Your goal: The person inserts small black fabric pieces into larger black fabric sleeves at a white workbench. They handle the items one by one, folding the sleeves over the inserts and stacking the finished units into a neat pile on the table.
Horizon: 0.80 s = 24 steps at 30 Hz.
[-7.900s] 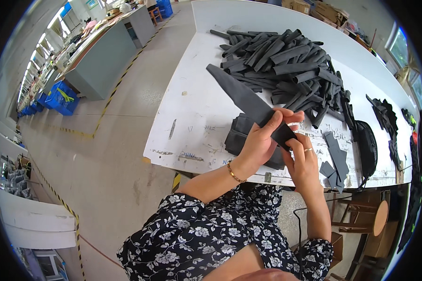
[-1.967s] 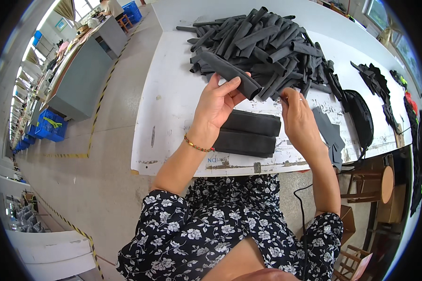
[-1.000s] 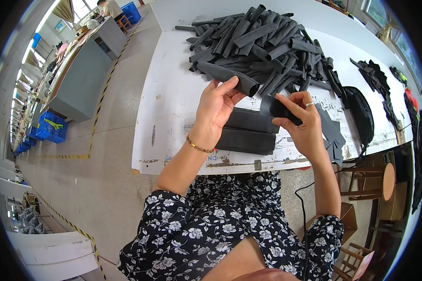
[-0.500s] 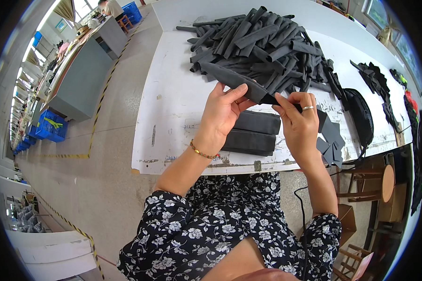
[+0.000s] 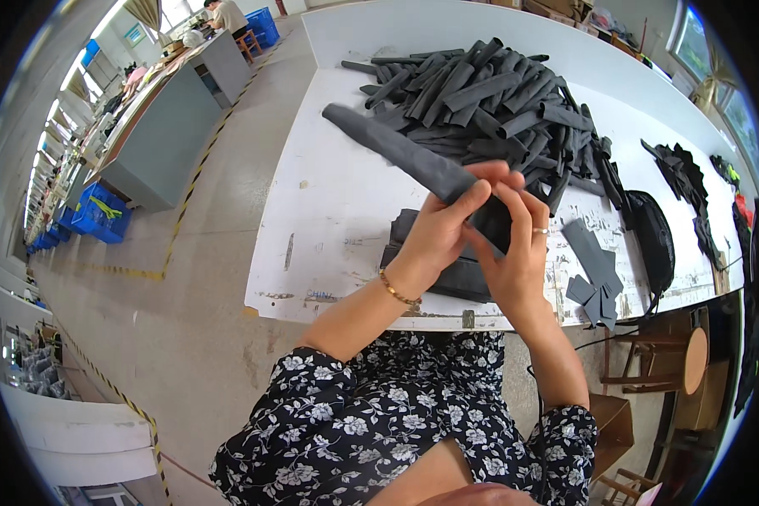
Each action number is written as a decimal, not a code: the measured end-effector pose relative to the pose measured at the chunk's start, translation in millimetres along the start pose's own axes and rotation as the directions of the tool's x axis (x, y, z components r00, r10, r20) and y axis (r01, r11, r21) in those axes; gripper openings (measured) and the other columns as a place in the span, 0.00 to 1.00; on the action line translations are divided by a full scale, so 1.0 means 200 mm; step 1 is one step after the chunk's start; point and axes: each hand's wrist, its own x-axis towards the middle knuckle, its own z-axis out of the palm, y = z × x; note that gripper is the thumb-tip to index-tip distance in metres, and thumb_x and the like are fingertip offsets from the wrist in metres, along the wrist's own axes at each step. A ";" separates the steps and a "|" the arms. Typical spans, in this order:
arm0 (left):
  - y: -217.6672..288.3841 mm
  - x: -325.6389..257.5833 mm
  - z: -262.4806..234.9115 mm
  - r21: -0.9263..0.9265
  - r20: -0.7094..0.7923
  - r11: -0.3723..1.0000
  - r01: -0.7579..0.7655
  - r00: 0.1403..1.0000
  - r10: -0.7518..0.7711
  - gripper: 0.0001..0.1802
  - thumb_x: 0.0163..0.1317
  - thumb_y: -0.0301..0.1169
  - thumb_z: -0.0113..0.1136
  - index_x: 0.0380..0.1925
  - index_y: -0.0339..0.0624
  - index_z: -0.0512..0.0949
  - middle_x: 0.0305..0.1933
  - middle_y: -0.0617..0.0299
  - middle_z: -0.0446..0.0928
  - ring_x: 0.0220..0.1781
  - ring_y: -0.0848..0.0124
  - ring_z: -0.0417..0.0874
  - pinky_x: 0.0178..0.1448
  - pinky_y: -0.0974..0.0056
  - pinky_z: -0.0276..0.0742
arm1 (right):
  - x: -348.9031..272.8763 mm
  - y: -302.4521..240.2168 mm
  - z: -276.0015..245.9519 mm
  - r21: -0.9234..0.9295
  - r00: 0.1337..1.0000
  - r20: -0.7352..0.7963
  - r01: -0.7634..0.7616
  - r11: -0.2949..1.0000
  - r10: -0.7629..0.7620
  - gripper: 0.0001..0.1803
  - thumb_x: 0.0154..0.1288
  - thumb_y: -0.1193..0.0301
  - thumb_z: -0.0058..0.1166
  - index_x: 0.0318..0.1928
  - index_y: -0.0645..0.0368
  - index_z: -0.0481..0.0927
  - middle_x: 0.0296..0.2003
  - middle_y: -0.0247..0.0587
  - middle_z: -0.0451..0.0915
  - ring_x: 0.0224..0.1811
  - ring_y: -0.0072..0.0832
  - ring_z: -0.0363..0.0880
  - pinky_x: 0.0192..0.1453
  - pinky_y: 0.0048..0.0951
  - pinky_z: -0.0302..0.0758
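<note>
A dark grey fabric tube (image 5: pixel 401 152) slants over the white table, its far end up and to the left. My left hand (image 5: pixel 434 236) is closed round the tube near its lower end, thumb on top. Curled about that same end, the fingers and thumb of my right hand (image 5: pixel 519 253) grip the fabric; part of it is hidden behind them. Below my hands lie stacked flat dark pieces (image 5: pixel 460 281), partly covered by my left hand and wrist. Beyond them rises a large heap of similar dark tubes (image 5: pixel 481 97).
Grey flat cards (image 5: pixel 597 261) lie right of my right hand. Farther right are a black mesh bag (image 5: pixel 652 240) and a strip of dark fabric pieces (image 5: pixel 683 181). A raised white board (image 5: pixel 379 34) borders the table's back. A wooden stool (image 5: pixel 693 361) stands at the right.
The tube has swung out and now shows more of its length toward the upper left. My right hand has turned and closed in beside my left. The view has shifted slightly.
</note>
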 end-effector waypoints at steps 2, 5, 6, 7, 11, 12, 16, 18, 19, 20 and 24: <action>-0.04 0.02 -0.04 0.036 0.054 0.999 -0.024 0.998 0.022 0.16 0.74 0.38 0.52 0.53 0.39 0.75 0.57 0.49 0.78 0.65 0.58 0.76 0.69 0.53 0.69 | -0.01 -0.03 -0.05 -0.031 0.998 0.062 0.005 1.000 -0.003 0.26 0.50 0.79 0.70 0.51 0.62 0.75 0.47 0.51 0.73 0.48 0.47 0.74 0.48 0.43 0.74; -0.07 0.01 -0.03 -0.024 0.086 0.999 -0.030 0.996 0.032 0.15 0.76 0.38 0.49 0.51 0.40 0.77 0.56 0.48 0.80 0.67 0.57 0.74 0.69 0.54 0.69 | -0.11 0.04 -0.14 -0.086 0.987 0.159 -0.013 0.996 0.026 0.21 0.49 0.80 0.68 0.44 0.61 0.75 0.44 0.51 0.74 0.44 0.49 0.75 0.46 0.44 0.74; -0.09 -0.01 -0.01 -0.051 0.084 0.998 -0.021 0.996 0.025 0.15 0.76 0.38 0.49 0.51 0.40 0.77 0.57 0.48 0.79 0.67 0.58 0.74 0.69 0.55 0.70 | -0.10 0.04 -0.13 -0.063 0.985 0.168 0.035 0.997 -0.024 0.21 0.49 0.80 0.68 0.44 0.61 0.75 0.44 0.51 0.74 0.44 0.49 0.75 0.45 0.44 0.74; -0.09 -0.02 0.01 -0.040 0.058 0.999 0.014 0.998 -0.012 0.15 0.76 0.38 0.47 0.51 0.40 0.77 0.57 0.48 0.79 0.70 0.58 0.71 0.71 0.55 0.69 | -0.07 0.04 -0.11 -0.049 0.982 0.175 0.078 0.996 -0.069 0.21 0.49 0.80 0.68 0.44 0.61 0.75 0.44 0.51 0.74 0.44 0.50 0.75 0.45 0.45 0.74; -0.12 -0.05 0.02 -0.028 0.034 1.000 -0.006 0.999 0.007 0.16 0.77 0.38 0.46 0.52 0.40 0.77 0.59 0.46 0.78 0.69 0.60 0.73 0.72 0.55 0.68 | -0.03 0.04 -0.07 -0.047 0.980 0.187 0.077 0.996 -0.066 0.23 0.48 0.79 0.68 0.46 0.61 0.74 0.46 0.50 0.74 0.46 0.50 0.74 0.47 0.45 0.74; -0.09 -0.05 0.01 -0.054 0.000 0.998 -0.010 1.000 0.010 0.16 0.77 0.38 0.46 0.52 0.40 0.77 0.59 0.47 0.78 0.69 0.60 0.73 0.72 0.55 0.69 | -0.02 0.01 -0.08 -0.076 0.981 0.190 0.058 0.995 -0.042 0.23 0.49 0.79 0.68 0.46 0.61 0.74 0.46 0.50 0.74 0.47 0.50 0.75 0.48 0.46 0.74; -0.06 -0.06 0.00 -0.078 -0.051 0.997 -0.027 0.998 0.023 0.17 0.77 0.38 0.45 0.52 0.39 0.76 0.59 0.48 0.78 0.69 0.61 0.72 0.72 0.56 0.68 | -0.09 0.03 -0.20 -0.046 0.948 0.319 0.021 0.999 -0.006 0.21 0.50 0.81 0.67 0.45 0.61 0.74 0.46 0.50 0.74 0.44 0.49 0.78 0.44 0.44 0.77; -0.12 -0.06 0.05 -0.153 -0.015 0.988 -0.012 1.000 0.009 0.17 0.77 0.39 0.45 0.53 0.39 0.76 0.60 0.49 0.78 0.69 0.62 0.73 0.72 0.56 0.67 | -0.04 0.04 -0.16 -0.009 0.954 0.288 0.090 0.996 -0.084 0.19 0.51 0.81 0.66 0.44 0.62 0.75 0.46 0.50 0.74 0.43 0.50 0.78 0.43 0.45 0.77; -0.17 -0.07 0.05 -0.177 0.025 0.984 0.014 1.000 -0.010 0.17 0.78 0.39 0.44 0.53 0.39 0.76 0.61 0.49 0.77 0.69 0.62 0.72 0.74 0.56 0.65 | -0.01 0.05 -0.14 0.020 0.935 0.323 0.146 0.989 -0.145 0.19 0.53 0.82 0.65 0.44 0.62 0.74 0.45 0.51 0.74 0.44 0.51 0.77 0.44 0.45 0.77; -0.19 -0.09 0.04 -0.176 -0.005 0.984 0.030 1.000 -0.031 0.17 0.78 0.39 0.44 0.53 0.40 0.76 0.61 0.49 0.77 0.69 0.62 0.72 0.74 0.57 0.65 | -0.02 0.05 -0.14 0.009 0.938 0.323 0.132 0.991 -0.128 0.19 0.53 0.81 0.65 0.45 0.62 0.73 0.45 0.51 0.74 0.45 0.51 0.77 0.44 0.45 0.77; -0.19 -0.09 0.01 -0.175 -0.085 0.982 0.069 0.993 -0.085 0.18 0.77 0.41 0.47 0.57 0.41 0.74 0.62 0.49 0.76 0.68 0.63 0.73 0.72 0.56 0.67 | -0.05 0.06 -0.14 -0.068 0.939 0.327 0.136 0.988 -0.106 0.21 0.53 0.81 0.66 0.45 0.62 0.72 0.44 0.51 0.74 0.45 0.49 0.77 0.44 0.43 0.77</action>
